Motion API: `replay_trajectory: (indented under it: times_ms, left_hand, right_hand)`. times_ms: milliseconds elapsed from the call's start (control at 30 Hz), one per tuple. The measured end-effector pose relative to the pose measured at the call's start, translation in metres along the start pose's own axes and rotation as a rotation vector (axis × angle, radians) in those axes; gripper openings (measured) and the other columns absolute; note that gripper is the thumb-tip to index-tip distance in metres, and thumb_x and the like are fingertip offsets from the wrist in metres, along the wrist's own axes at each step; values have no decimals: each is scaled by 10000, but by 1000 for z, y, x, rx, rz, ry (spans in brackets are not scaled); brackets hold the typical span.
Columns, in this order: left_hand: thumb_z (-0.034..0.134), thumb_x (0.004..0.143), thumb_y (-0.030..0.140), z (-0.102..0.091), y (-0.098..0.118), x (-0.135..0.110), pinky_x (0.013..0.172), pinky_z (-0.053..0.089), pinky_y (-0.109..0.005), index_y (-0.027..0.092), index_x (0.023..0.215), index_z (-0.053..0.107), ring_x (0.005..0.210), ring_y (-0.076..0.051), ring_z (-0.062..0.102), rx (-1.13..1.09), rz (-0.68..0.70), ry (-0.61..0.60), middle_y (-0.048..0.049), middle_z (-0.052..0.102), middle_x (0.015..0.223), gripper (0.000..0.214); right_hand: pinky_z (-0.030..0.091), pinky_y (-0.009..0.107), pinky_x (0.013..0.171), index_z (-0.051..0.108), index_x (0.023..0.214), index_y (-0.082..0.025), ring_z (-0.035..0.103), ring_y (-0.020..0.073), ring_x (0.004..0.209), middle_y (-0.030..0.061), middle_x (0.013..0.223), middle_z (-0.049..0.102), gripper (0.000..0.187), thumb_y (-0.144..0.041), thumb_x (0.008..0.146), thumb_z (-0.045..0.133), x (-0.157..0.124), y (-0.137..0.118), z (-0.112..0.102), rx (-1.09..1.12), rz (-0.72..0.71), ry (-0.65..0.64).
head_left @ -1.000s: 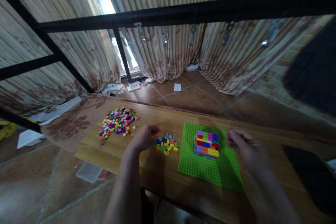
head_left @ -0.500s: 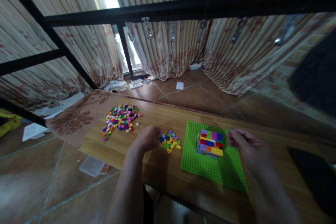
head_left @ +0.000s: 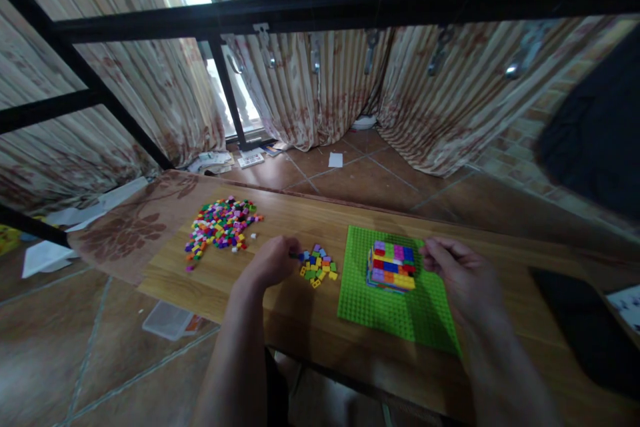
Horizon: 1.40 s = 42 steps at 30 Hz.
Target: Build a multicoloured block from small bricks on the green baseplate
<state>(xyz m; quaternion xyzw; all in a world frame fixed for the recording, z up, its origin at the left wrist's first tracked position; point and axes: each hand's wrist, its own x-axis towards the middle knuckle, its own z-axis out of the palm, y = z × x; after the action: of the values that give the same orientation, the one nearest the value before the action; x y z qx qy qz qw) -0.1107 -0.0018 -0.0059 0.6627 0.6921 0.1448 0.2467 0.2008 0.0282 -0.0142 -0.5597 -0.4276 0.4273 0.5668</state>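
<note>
Across the top of the frame a black metal frame (head_left: pixel 350 3) runs in front of striped curtains (head_left: pixel 320 80). Below it a wooden table (head_left: pixel 310 320) crosses the lower half of the frame.

The green baseplate (head_left: pixel 400 317) lies flat on the table, lower centre-right, squarely in front of us, probably so both hands can reach it. To its right, our right hand (head_left: pixel 463 277) hovers over the plate's right edge. Its fingers are bent loosely inward and the thumb and forefinger come close together just beside the block. We cannot tell whether they hold a brick.

Our left hand (head_left: pixel 273 261) rests left of centre with its fingers clenched. The tips meet at the left edge of the small heap, seemingly around a dark brick, though the blur leaves that unsure.

The big pile (head_left: pixel 220 230) of mixed bricks sits well apart at centre-left, likely as the reserve stock.

The brick block (head_left: pixel 391 267) stands on the upper middle of the plate, many-coloured and several layers high.

The small heap (head_left: pixel 317 265) lies between the left hand and the plate, near both and easy to pick from.
</note>
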Motion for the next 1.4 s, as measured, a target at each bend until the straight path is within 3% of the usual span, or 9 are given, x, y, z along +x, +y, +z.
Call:
replay_trajectory:
  times_ms: [167, 300, 567, 667, 833, 1000, 1133, 1233, 1400]
  left_hand:
    - [598, 681, 155, -6, 5, 0, 594, 399, -243, 161, 766, 701, 671, -166, 605, -34, 2, -19, -33, 684, 702, 134]
    - [599, 725, 204, -12, 10, -1, 620, 429, -253, 158, 817, 693, 699, -174, 617, -130, 44, 39, -50, 691, 754, 139]
    - [626, 808, 334, -1, 32, -2, 677, 462, -245, 158, 922, 631, 737, -143, 582, -661, 232, -77, -28, 648, 807, 210]
    - [645, 812, 360, 8, 49, -5, 706, 456, -245, 158, 926, 631, 753, -134, 561, -844, 273, -160, -21, 627, 818, 232]
    - [654, 815, 414, 19, 77, -9, 679, 429, -237, 152, 905, 656, 709, -124, 525, -985, 297, -287, -15, 598, 759, 278]
    - [675, 809, 413, 29, 88, -8, 657, 418, -222, 160, 938, 672, 694, -111, 530, -1116, 318, -405, -22, 616, 788, 285]
    - [697, 785, 433, 32, 93, -8, 647, 411, -221, 155, 894, 680, 676, -109, 524, -1137, 314, -438, -11, 601, 738, 299]
    - [712, 764, 446, 32, 97, -9, 645, 411, -226, 153, 860, 680, 665, -110, 519, -1137, 310, -428, -11, 603, 732, 310]
    - [719, 758, 434, 36, 102, -7, 645, 413, -231, 145, 905, 680, 676, -109, 528, -1148, 299, -415, -16, 612, 749, 327]
  right_hand:
    - [448, 261, 556, 718, 743, -213, 549, 123, 577, 9, 657, 671, 264, -442, 634, 792, -1, -3, 2, -8, -6, 11]
    - [459, 272, 566, 711, 734, -216, 557, 130, 578, 10, 656, 672, 260, -454, 650, 776, -2, -5, 1, -26, -22, 3]
    - [471, 266, 595, 712, 744, -215, 572, 123, 590, -1, 655, 672, 180, -391, 715, 737, -4, -12, 3, -19, -58, -9]
    - [486, 265, 620, 726, 780, -236, 592, 125, 626, -9, 688, 683, 124, -351, 735, 730, -9, -19, 3, 0, -115, -70]
    - [518, 299, 676, 748, 843, -259, 640, 161, 712, 4, 784, 716, 109, -326, 759, 729, -22, -32, 6, -44, -180, -305]
    - [520, 301, 684, 755, 917, -279, 633, 162, 720, 1, 804, 706, 157, -302, 763, 731, -31, -38, 10, -166, -257, -489]
    - [522, 319, 743, 749, 1005, -306, 649, 187, 855, 22, 913, 710, 208, -272, 811, 685, -35, -41, 15, -230, -316, -624]
    - [518, 338, 782, 750, 1009, -315, 647, 198, 914, 28, 943, 707, 206, -255, 831, 665, -36, -43, 17, -232, -341, -626]
    - [520, 335, 751, 764, 900, -289, 652, 191, 835, 20, 873, 711, 120, -278, 804, 694, -29, -40, 4, -231, -328, -541]
